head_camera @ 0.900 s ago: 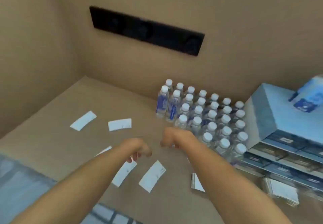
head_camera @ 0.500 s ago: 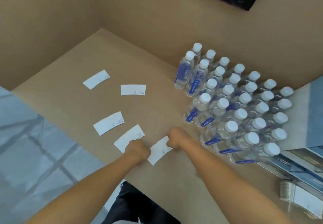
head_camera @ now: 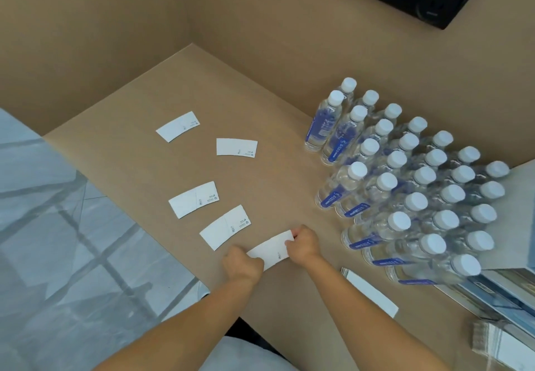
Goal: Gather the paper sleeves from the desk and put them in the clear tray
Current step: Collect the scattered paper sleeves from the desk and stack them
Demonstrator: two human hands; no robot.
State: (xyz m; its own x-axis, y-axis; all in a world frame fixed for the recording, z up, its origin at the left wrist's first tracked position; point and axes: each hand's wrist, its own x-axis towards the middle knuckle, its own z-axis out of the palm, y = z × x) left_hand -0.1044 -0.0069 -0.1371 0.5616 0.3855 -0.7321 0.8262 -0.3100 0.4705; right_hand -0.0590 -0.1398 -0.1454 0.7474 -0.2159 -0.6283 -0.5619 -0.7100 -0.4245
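Brown desk (head_camera: 275,127): left hand (head_camera: 241,265) and right hand (head_camera: 304,244) each pinch an end of one paper sleeve (head_camera: 270,250), seemingly light, floppy, best lifted by its edges.

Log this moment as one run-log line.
phase: first pickup | left hand and right hand: gripping the nearest sleeve at its ends | loose sleeves on desk: four

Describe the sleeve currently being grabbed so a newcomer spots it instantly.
Start at the block of capped water bottles on the desk's right and look left to the five flat white paper sleeves. Nearest the desk's front edge lies the held sleeve, the only one pinched at its ends by the left hand and right hand.
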